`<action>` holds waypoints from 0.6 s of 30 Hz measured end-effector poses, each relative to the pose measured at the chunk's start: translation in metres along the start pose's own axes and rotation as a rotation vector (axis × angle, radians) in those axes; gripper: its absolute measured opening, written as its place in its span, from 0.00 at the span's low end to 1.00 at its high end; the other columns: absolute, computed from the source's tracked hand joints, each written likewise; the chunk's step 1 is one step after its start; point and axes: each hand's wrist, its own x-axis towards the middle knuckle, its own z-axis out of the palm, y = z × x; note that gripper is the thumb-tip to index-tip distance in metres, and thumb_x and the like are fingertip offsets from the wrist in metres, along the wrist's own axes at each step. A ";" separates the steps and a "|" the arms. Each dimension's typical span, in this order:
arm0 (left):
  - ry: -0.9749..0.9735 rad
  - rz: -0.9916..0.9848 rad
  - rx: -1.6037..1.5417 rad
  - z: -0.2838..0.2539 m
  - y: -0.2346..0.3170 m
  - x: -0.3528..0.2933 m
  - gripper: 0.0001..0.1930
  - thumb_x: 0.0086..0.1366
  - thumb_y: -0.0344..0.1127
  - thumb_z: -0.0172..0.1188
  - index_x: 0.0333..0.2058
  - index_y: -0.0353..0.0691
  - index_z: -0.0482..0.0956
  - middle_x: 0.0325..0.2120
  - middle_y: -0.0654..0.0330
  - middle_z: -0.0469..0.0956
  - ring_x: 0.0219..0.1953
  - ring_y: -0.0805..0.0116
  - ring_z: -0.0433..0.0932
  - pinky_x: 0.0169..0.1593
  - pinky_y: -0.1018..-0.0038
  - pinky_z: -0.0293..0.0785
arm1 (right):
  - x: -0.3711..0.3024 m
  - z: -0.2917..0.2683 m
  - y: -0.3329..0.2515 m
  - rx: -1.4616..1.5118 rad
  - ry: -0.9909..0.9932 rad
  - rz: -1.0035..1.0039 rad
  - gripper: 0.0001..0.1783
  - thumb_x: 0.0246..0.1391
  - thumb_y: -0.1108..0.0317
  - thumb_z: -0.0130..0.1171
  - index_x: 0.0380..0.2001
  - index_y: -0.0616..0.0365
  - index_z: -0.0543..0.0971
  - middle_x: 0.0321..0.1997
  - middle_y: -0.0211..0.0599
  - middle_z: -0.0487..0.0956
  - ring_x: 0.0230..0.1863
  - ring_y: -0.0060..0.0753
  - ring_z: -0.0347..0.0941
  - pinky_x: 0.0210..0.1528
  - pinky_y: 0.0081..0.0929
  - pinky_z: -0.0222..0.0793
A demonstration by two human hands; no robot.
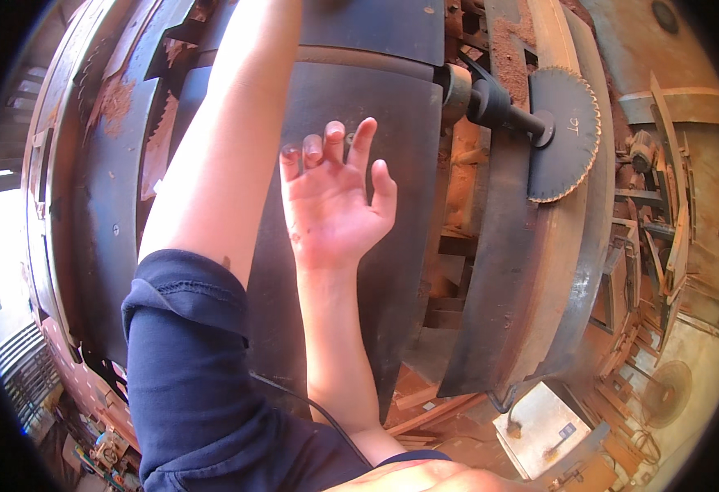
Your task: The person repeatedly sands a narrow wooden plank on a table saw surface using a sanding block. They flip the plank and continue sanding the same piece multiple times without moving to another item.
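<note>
The dark plate (408,180) lies behind my right hand (332,205). This hand is loose, palm up, fingers (361,146) apart and a bit bent. I can't tell if it touches the plate. The round saw blade (560,139) is well apart, between two and three o'clock. My left arm (248,139) runs out at twelve, so I can't tell that hand's grip.

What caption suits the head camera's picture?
An open right hand, palm showing, over a dark metal panel, left of a circular saw blade.

A white box (540,428) sits near wood strips (440,412).
</note>
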 end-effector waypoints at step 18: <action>0.012 0.033 0.020 -0.011 0.001 -0.020 0.30 0.62 0.37 0.48 0.65 0.43 0.66 0.68 0.42 0.58 0.65 0.42 0.65 0.68 0.60 0.62 | 0.007 0.003 -0.013 0.035 -0.068 -0.040 0.25 0.58 0.54 0.51 0.57 0.49 0.74 0.48 0.42 0.78 0.46 0.42 0.74 0.57 0.49 0.69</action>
